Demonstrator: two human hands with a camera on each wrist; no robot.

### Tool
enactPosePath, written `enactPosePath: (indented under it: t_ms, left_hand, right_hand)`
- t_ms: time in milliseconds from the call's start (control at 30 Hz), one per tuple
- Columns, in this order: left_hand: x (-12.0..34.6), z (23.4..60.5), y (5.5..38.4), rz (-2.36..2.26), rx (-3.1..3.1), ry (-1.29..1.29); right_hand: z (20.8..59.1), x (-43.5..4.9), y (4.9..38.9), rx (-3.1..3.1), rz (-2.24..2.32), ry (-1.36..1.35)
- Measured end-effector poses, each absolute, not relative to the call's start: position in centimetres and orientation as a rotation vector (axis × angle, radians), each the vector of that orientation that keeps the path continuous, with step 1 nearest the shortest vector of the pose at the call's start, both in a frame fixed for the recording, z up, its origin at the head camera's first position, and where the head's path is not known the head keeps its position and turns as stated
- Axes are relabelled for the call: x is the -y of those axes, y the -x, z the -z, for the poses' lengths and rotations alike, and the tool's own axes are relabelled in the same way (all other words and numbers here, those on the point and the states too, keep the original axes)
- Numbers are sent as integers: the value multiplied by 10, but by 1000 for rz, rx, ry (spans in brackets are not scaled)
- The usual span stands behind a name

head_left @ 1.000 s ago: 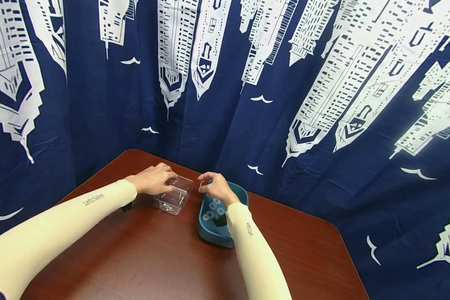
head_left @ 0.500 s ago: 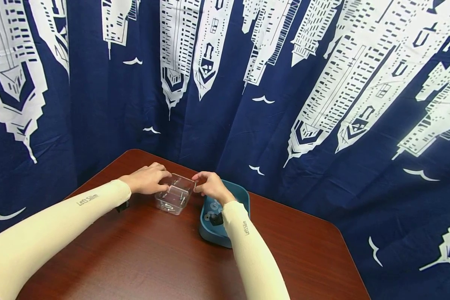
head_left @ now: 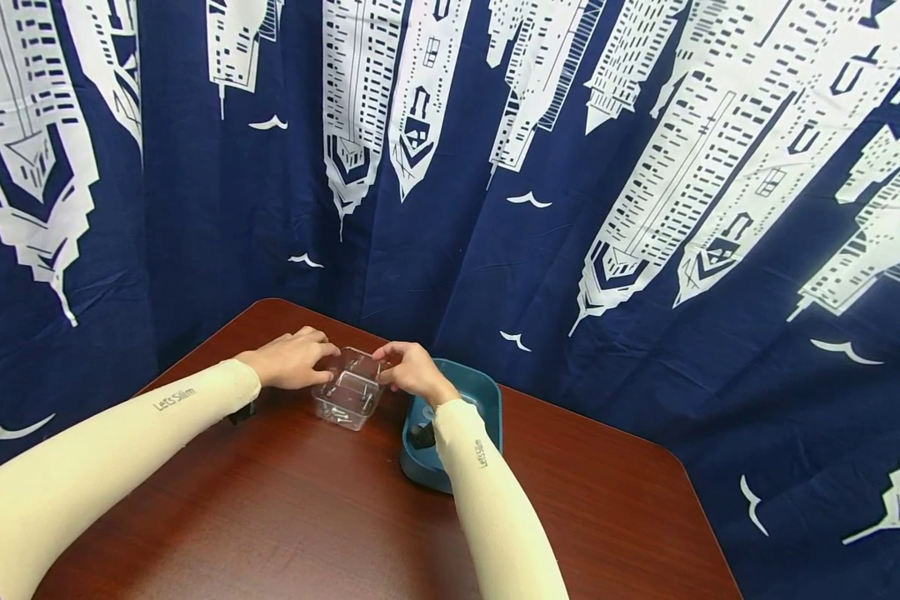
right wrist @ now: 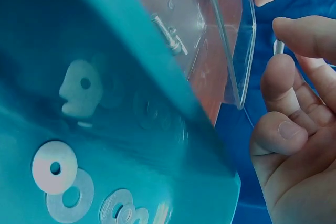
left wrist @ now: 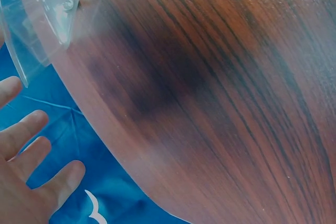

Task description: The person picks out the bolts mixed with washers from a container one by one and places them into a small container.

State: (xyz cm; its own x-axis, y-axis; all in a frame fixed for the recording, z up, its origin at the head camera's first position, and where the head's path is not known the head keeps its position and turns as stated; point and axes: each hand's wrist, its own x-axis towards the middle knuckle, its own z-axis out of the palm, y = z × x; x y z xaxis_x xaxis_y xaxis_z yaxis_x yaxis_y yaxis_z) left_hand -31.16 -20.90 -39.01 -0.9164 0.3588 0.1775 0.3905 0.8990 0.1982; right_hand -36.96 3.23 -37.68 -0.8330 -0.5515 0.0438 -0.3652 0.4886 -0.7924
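My right hand (head_left: pixel 416 373) hovers at the right rim of a clear plastic box (head_left: pixel 354 423). Its thumb and finger pinch a small slim metal piece (right wrist: pixel 279 47), mostly hidden by the fingertips; I cannot tell its exact kind. My left hand (head_left: pixel 288 361) hangs at the box's left side with relaxed, spread fingers (left wrist: pixel 26 129) and nothing in them. A divider splits the box, and several screws (right wrist: pixel 167 34) lie inside. To the right stands a blue tray (head_left: pixel 497 408), partly behind the right wrist, with several flat metal washers (right wrist: pixel 43 167) in it.
Both containers stand on a brown wooden table (head_left: pixel 292 517), near its back edge. A dark blue curtain (head_left: pixel 435 275) with white buildings hangs close behind. The right forearm (head_left: pixel 487 500) crosses over the tray's front edge.
My right hand has moved left from over the blue tray to the clear box, carrying the small metal piece. My left hand has drawn back slightly to the left.
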Motion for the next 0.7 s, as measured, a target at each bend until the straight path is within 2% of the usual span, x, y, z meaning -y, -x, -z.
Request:
enactPosePath:
  t_ms: [700]
  left_hand:
    - [211, 392, 310, 373, 2999, 542]
  right_hand:
    - [378, -24, 366, -2475, 1265, 760]
